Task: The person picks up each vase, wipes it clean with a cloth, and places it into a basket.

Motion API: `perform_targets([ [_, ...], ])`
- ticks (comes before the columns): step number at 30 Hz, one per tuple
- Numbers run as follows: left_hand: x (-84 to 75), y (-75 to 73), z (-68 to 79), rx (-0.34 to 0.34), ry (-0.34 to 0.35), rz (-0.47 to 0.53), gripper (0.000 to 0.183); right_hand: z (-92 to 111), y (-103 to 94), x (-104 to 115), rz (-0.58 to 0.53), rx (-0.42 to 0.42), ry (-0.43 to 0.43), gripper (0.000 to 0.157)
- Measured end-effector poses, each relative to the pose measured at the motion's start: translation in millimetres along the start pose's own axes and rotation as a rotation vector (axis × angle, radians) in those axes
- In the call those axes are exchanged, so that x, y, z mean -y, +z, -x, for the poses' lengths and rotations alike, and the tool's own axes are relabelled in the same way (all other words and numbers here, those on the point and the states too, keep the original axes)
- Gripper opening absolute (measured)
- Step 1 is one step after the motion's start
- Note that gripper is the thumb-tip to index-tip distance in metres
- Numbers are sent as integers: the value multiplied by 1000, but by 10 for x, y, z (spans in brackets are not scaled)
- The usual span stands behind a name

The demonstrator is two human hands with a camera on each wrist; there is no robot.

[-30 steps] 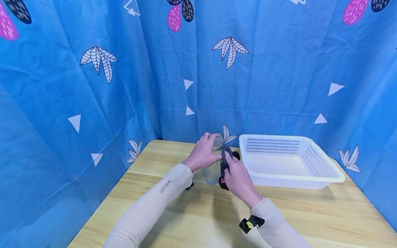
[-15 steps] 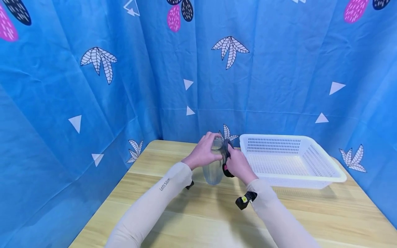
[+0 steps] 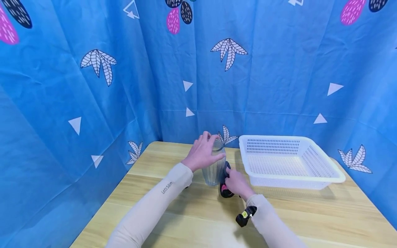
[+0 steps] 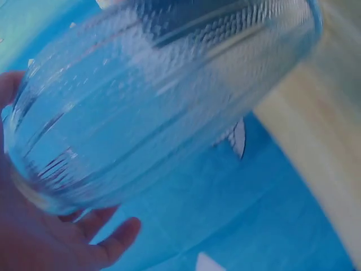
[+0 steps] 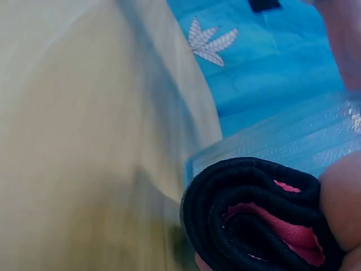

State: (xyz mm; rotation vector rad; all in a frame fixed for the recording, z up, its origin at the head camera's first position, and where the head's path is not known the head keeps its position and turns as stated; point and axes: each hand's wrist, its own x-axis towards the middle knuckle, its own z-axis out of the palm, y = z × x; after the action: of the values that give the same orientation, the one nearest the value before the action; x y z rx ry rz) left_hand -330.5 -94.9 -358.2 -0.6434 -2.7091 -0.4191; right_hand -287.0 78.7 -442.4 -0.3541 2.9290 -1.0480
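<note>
A clear ribbed glass vase (image 3: 213, 174) stands on the wooden table, its open rim at the top. My left hand (image 3: 202, 152) grips it near the rim, thumb and fingers spread around the neck. In the left wrist view the glass vase (image 4: 152, 107) fills much of the picture. Low on its right side, my right hand (image 3: 238, 183) holds a rolled dark cloth (image 3: 225, 193) against the glass. Close up in the right wrist view, the rolled cloth (image 5: 198, 206) shows a pink inner face, and the vase shows behind it.
A white perforated plastic basket (image 3: 291, 182) sits at the back right of the table (image 3: 173, 220). Blue patterned curtains (image 3: 198, 69) hang right behind and along both sides. A black band (image 3: 246, 215) circles the right wrist.
My right hand first rose toward the rim with the cloth, then slid down the vase's right side to near its base. The left hand keeps its grip at the top.
</note>
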Motion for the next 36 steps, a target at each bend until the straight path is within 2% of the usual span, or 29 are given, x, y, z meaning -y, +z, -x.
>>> perform_targets([
  [3, -8, -34, 3, 10, -10, -104, 83, 93, -9, 41, -1, -19, -10, 54],
  [6, -17, -56, 21, 30, -15, -115, 85, 184, -36, 113, -11, -55, -11, 55],
  [10, -25, -91, 43, 53, -17, -45, 85, 297, -106, 255, 44, -163, -77, 56],
  [15, -20, -141, 37, 80, -5, 42, 83, 375, -245, 458, 99, -341, -209, 59],
  [19, -10, -142, 30, 103, 21, 152, 86, 352, -384, 608, 107, -444, -317, 59],
  [21, -1, -129, 29, 106, 30, 201, 86, 303, -446, 645, 110, -464, -342, 58],
  [23, 16, -101, 27, 103, 32, 217, 85, 213, -482, 633, 108, -455, -340, 58],
  [25, 32, -79, 29, 96, 30, 228, 84, 108, -502, 587, 101, -417, -301, 59],
  [32, 51, -38, 36, 99, 39, 220, 82, -164, -444, 341, 6, -150, -79, 59],
  [36, 43, -41, 25, 56, 39, 158, 79, -203, -346, 225, -42, -48, -14, 56],
])
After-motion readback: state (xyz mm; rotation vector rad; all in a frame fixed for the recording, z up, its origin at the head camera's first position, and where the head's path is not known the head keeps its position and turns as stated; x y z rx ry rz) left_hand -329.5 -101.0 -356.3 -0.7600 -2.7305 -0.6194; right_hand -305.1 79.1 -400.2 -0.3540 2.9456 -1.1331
